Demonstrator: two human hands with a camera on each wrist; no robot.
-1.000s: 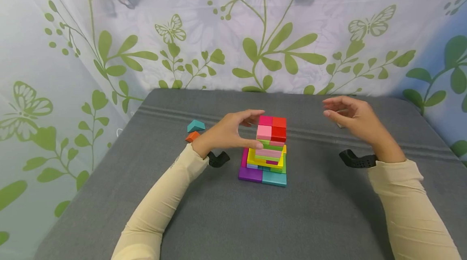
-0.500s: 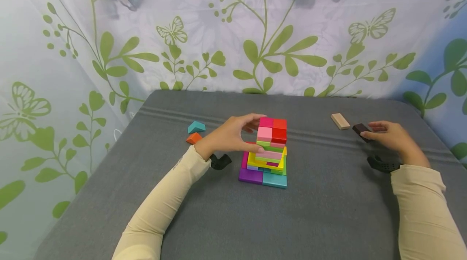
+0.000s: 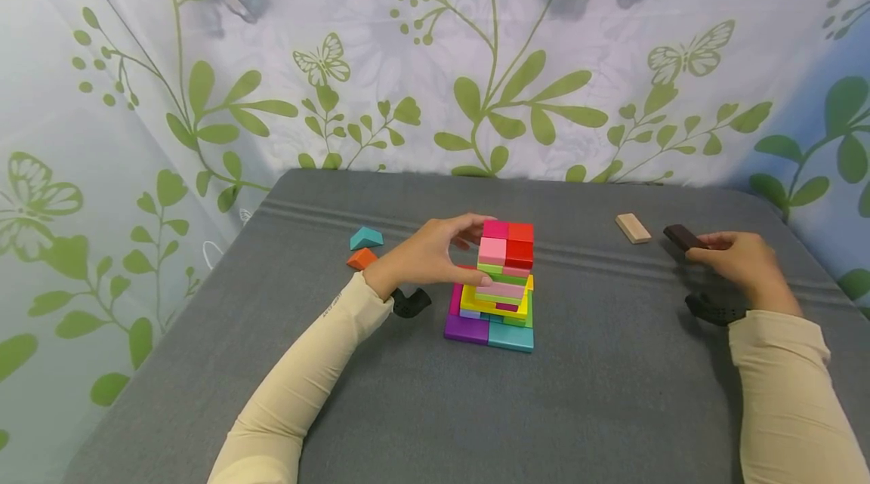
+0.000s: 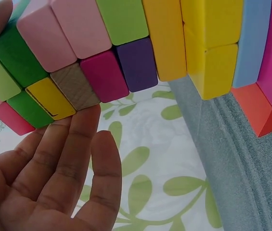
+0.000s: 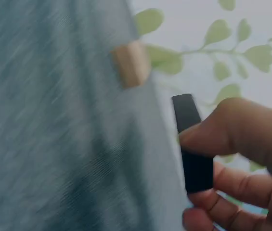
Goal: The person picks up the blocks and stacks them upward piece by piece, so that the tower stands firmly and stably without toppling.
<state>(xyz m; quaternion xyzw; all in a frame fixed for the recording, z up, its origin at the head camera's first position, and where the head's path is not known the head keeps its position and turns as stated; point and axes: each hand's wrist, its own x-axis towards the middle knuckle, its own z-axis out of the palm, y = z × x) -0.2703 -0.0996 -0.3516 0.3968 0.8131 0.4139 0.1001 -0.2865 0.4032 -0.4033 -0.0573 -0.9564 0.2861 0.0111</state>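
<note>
A tower of coloured wooden blocks (image 3: 506, 251) stands mid-table, wide purple and teal pieces at its base, pink and red ones on top. My left hand (image 3: 435, 254) holds its left side, thumb at the front and fingers behind. The left wrist view has those fingers (image 4: 80, 139) against several blocks, with the thumb partly showing at the corner. At the right, my right hand (image 3: 744, 263) pinches a dark brown block (image 3: 680, 236) between thumb and fingers. In the right wrist view that block (image 5: 197, 171) is tilted and raised over the cloth.
A pale wooden block (image 3: 633, 228) lies left of the right hand. Beyond the left wrist sit a teal block (image 3: 366, 238) and an orange wedge (image 3: 363, 257). Grey cloth (image 3: 584, 393) covers the table; a leaf-patterned curtain (image 3: 381, 38) hangs behind.
My right hand moved right and toward me, uncovering the pale block. It then took the dark block and lifted it slightly. The left hand stays at the tower.
</note>
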